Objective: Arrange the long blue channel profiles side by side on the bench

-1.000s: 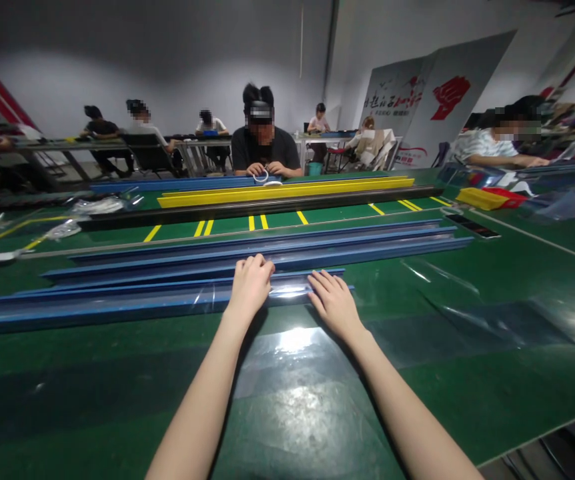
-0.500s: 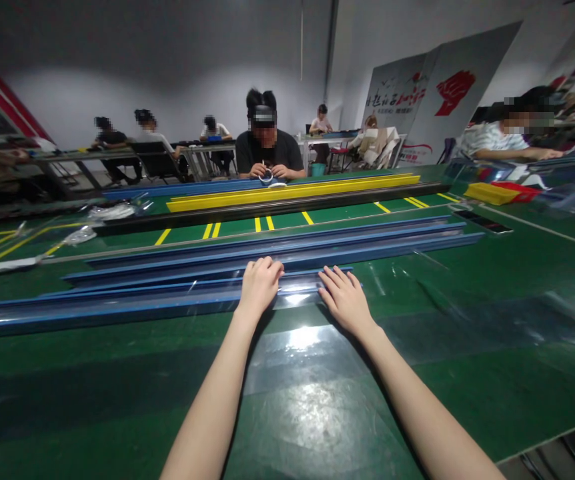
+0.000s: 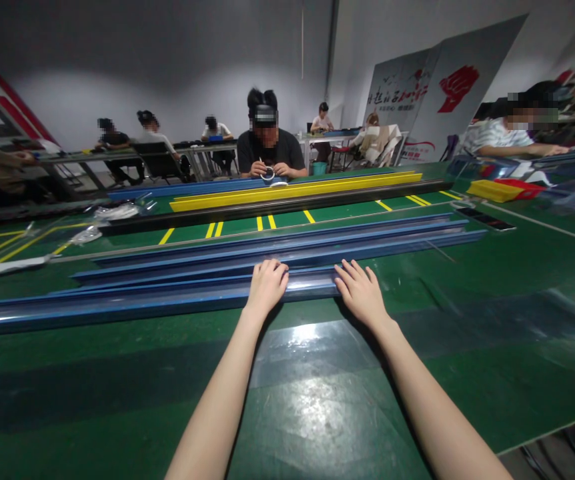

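The nearest blue channel strip (image 3: 132, 299) is a long, shiny trough lying across the green table. My left hand (image 3: 269, 285) is closed over it, fingers bent together across its far edge. Near the strip's right end, my right hand (image 3: 361, 288) rests with its fingers spread and stretched forward, the fingertips at the strip. Between both hands a short glossy stretch of the strip shows; the parts under my fingers are hidden. Just behind lie more blue channel strips (image 3: 317, 249), side by side and slightly slanted.
Farther back are a yellow strip (image 3: 297, 189) and a black strip (image 3: 277, 208). A phone (image 3: 486, 219), a yellow tray (image 3: 493, 191) and a red tray (image 3: 522, 187) lie to the right. Clear film (image 3: 312, 357) covers the near table (image 3: 92, 400). A co-worker (image 3: 271, 150) sits opposite.
Both my hands have shifted slightly right, the right one more, so the gap between them is wider. More of the nearest blue strip shows there, and its right end appears farther right.
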Demonstrator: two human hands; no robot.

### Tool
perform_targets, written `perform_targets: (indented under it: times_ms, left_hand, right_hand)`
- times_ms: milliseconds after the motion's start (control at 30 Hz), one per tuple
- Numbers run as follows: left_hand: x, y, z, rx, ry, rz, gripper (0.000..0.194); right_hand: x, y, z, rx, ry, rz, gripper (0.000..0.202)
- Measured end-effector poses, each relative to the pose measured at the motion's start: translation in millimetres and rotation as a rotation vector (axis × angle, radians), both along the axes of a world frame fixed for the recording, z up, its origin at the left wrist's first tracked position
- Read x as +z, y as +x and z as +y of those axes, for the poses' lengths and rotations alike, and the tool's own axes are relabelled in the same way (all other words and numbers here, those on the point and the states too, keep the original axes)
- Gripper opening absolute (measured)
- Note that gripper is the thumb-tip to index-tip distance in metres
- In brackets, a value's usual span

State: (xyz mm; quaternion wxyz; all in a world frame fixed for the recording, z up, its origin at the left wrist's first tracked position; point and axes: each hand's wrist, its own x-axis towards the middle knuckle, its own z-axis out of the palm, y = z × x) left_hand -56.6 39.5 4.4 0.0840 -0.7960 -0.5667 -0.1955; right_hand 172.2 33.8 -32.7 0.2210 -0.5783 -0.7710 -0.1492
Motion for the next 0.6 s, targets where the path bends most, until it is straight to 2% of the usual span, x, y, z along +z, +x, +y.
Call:
perform_targets:
  times_ms: [200,467,600]
  left_hand:
    - [0.6,6,-2,-0.010,-0.072,-0.032,0.027]
    - [6.4,21,-6,-0.127,-0.129,-0.052,0.035]
    - [9.4,29,-10,-0.191,-0.133,-0.043,0.036]
  right_hand:
    - [0.6,4,1,-0.039,0.027,-0.009,0.040]
    - [7.2,3,-1,-0.141,0.074,0.100,0.039]
    - [7.8,0,-3,-0.123,0.072,0.094,0.037]
